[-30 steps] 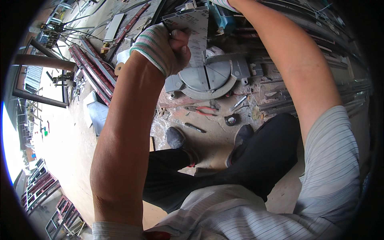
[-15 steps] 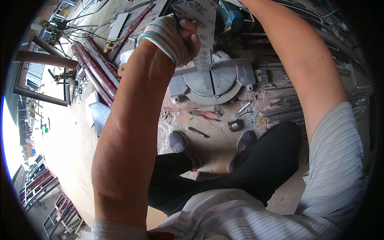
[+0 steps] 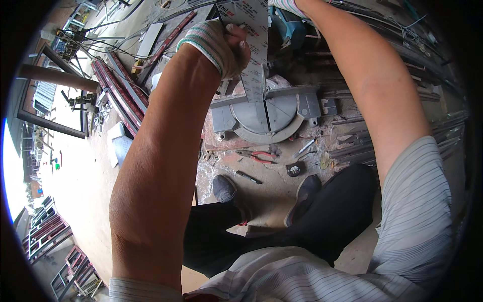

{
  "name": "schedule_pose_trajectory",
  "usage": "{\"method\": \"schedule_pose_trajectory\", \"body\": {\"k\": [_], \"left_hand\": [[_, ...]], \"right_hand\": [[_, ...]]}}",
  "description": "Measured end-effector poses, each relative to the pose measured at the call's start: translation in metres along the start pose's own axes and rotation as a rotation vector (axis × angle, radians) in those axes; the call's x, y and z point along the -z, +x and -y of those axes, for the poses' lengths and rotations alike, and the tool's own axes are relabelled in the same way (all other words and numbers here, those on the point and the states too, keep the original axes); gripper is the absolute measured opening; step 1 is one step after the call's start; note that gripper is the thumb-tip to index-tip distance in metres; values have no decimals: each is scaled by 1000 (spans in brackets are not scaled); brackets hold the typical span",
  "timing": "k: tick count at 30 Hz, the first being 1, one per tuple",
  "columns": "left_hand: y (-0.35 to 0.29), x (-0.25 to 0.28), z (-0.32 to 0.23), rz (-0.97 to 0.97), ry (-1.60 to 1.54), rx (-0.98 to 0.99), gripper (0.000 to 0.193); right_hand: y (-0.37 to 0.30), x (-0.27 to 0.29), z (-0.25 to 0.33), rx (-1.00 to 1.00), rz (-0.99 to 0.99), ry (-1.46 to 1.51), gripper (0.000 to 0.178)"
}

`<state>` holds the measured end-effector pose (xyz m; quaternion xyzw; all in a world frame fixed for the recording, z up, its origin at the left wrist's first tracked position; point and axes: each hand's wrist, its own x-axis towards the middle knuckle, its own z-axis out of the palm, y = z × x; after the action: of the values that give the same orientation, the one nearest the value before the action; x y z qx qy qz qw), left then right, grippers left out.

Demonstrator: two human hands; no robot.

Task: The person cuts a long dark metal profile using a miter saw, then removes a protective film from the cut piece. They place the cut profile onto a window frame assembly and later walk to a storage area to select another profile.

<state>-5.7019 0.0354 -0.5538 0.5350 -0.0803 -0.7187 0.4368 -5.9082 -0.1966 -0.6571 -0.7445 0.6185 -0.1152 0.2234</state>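
My left hand [image 3: 224, 48], in a striped knit glove with bare fingertips, is closed on the left edge of a long flat profile [image 3: 256, 43] wrapped in printed silver-grey film. The profile stands tilted, its narrow lower end on the grey round table of a mitre saw [image 3: 244, 118], by the fence and slot. At the top edge my gloved right hand [image 3: 288, 6] is beside the profile, over the teal saw body [image 3: 292, 27]. Its fingers are cut off by the frame, so its grip does not show.
On the floor before the saw lie red-handled pliers [image 3: 259, 155], a black marker [image 3: 249, 177], a white marker [image 3: 304, 149] and a black tape measure [image 3: 295, 168]. Dark metal bars [image 3: 354, 138] are stacked at right, maroon bars [image 3: 118, 95] at left. My shoes stand nearby.
My right forearm has shifted slightly left, and more of its glove shows at the top edge. The left hand keeps its grip on the profile. The whole view has shifted slightly.
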Motion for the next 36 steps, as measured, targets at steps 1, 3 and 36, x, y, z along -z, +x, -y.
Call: {"method": "schedule_pose_trajectory", "body": {"k": [1, 3, 36], "left_hand": [[1, 0, -3, 20, 4, 19, 31], [5, 3, -8, 59, 12, 56, 32], [-132, 102, 169, -16, 231, 65, 32]], "right_hand": [[-1, 3, 3, -11, 2, -16, 31], [-3, 10, 10, -31, 12, -67, 33], [48, -29, -14, 640, -92, -1239, 25]]}}
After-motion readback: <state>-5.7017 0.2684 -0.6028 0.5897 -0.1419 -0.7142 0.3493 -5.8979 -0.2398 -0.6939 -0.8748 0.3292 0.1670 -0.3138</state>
